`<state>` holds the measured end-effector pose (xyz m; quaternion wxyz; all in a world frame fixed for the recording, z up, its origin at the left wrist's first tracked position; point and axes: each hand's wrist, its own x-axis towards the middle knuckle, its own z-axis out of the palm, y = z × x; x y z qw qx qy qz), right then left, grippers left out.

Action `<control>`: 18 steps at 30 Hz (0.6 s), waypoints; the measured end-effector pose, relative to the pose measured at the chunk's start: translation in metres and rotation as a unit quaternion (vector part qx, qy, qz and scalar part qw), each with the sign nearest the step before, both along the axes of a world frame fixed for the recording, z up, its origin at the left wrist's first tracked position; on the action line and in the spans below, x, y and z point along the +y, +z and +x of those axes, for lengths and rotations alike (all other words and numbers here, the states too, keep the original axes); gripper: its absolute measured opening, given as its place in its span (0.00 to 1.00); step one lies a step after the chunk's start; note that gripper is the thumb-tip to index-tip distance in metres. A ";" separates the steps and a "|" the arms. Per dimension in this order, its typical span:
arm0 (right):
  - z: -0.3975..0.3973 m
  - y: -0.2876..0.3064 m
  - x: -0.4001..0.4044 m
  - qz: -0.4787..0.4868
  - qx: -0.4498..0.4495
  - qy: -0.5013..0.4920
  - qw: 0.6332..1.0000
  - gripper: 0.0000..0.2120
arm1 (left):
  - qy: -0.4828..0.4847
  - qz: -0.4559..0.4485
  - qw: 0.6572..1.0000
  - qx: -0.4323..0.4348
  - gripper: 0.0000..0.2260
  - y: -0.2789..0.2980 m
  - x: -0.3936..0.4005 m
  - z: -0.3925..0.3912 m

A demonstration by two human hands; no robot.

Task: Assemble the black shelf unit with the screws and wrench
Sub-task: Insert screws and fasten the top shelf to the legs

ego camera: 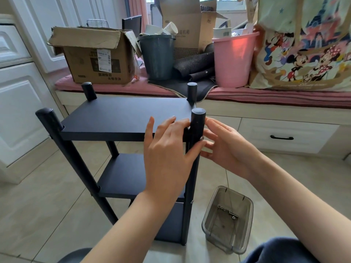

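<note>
Head view showed the shelf standing on the floor, its top board level. The near right post stood straight up at that board's near right corner. The left hand lay on the board there, fingers straight, thumb hooked round the post. The right hand sat just right of the post, fingers loose and apart, holding nothing I could see. The screws lay in a bin low on the right, so the right hand looked nearer
</note>
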<state>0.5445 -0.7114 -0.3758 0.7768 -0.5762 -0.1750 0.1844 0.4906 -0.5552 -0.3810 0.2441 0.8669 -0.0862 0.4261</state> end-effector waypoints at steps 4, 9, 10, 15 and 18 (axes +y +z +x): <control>0.005 0.005 0.003 -0.008 0.027 -0.027 0.999 0.22 | 0.002 -0.011 1.000 -0.003 0.19 0.000 -0.003 0.002; 0.021 0.018 0.022 -0.070 0.161 -0.064 0.982 0.21 | 0.009 0.012 0.999 0.044 0.20 0.004 -0.006 0.003; 0.023 0.020 0.026 -0.067 0.162 -0.047 0.983 0.23 | 0.011 0.019 0.998 0.051 0.20 0.005 -0.006 0.003; 0.024 0.020 0.031 0.023 0.141 -0.020 0.990 0.16 | 0.025 0.050 0.996 0.065 0.21 0.008 -0.008 0.003; 0.025 0.016 0.029 0.041 0.112 -0.020 0.993 0.18 | 0.035 0.072 0.994 0.070 0.23 0.008 -0.007 0.003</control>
